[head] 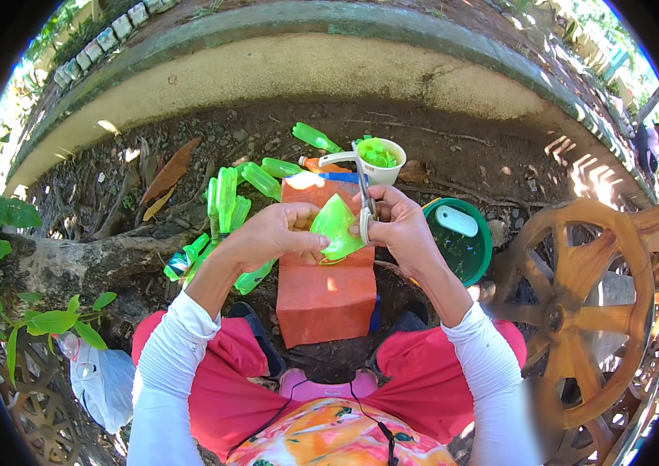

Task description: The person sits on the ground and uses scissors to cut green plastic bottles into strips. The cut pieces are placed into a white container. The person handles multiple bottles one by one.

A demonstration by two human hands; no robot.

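My left hand (pixel 280 233) pinches a cut piece of translucent green plastic bottle (pixel 336 224) by its left side. The piece is curved and comes to a point at the top. My right hand (pixel 396 230) has its fingers around the grey-handled scissors (pixel 366 218), whose blades point away from me. Its fingertips also reach the right edge of the plastic piece. Both hands are above an orange cloth (pixel 326 291) laid over a low, narrow support. Beyond it stands a white plastic dipper (pixel 396 172) holding small green plastic cuttings (pixel 375 152).
Several green plastic bottles (pixel 226 198) lie to the left, and another bottle (pixel 315 137) lies at the back. A green basin (pixel 483 256) with a pale lid-like object (pixel 456 221) is at right, beside a wooden wheel (pixel 582 317). A low concrete wall (pixel 306 67) curves behind.
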